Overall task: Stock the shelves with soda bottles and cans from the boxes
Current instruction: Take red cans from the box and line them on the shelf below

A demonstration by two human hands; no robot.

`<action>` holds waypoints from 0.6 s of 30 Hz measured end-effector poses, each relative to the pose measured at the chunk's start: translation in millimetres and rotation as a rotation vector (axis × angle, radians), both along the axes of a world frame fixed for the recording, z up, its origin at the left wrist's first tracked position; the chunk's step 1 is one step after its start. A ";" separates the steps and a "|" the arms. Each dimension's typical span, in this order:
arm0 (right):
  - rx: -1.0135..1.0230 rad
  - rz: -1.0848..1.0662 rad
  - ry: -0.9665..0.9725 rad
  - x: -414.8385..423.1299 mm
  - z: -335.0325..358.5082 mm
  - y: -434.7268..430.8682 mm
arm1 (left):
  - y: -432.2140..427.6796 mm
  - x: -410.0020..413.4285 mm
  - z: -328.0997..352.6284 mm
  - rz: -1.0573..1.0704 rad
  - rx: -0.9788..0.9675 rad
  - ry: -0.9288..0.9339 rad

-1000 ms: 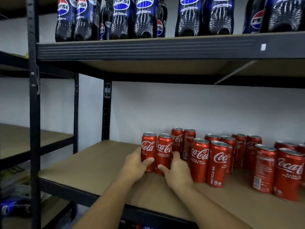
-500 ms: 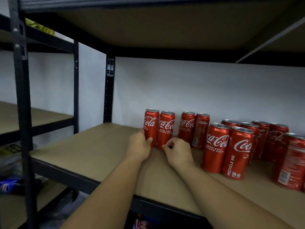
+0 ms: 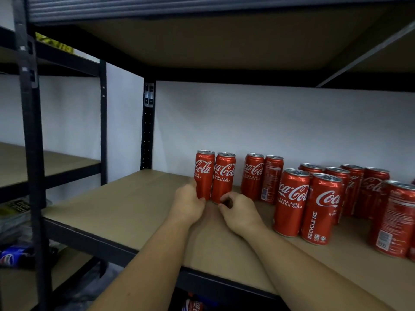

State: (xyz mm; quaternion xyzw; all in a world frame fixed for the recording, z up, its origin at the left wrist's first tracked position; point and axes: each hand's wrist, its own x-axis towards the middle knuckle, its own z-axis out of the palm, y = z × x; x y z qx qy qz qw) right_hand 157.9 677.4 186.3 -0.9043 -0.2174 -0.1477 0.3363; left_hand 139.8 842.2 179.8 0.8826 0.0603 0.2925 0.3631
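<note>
The left hand (image 3: 188, 204) grips the foot of the left can (image 3: 204, 173). The right hand (image 3: 241, 213) curls its fingers at the base of the second can (image 3: 223, 176); a firm hold cannot be confirmed. Both cans stand upright, touching, on the shelf (image 3: 125, 212), left of the other cans (image 3: 289, 200). Judged step: seating this pair. The next move calls for a clean release without toppling either.

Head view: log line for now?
left hand grips leftmost can | right hand curled at base of second can, grip unclear | both upright on shelf
</note>
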 end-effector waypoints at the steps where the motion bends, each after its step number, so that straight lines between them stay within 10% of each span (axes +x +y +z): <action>1: -0.010 0.003 0.005 0.4 -0.3 -0.2 | 0.0 -0.1 0.2 -0.001 -0.003 0.006; 18: -0.192 0.010 0.038 -1.3 -2.6 0.2 | -5.0 -14.7 6.2 -0.010 0.053 0.165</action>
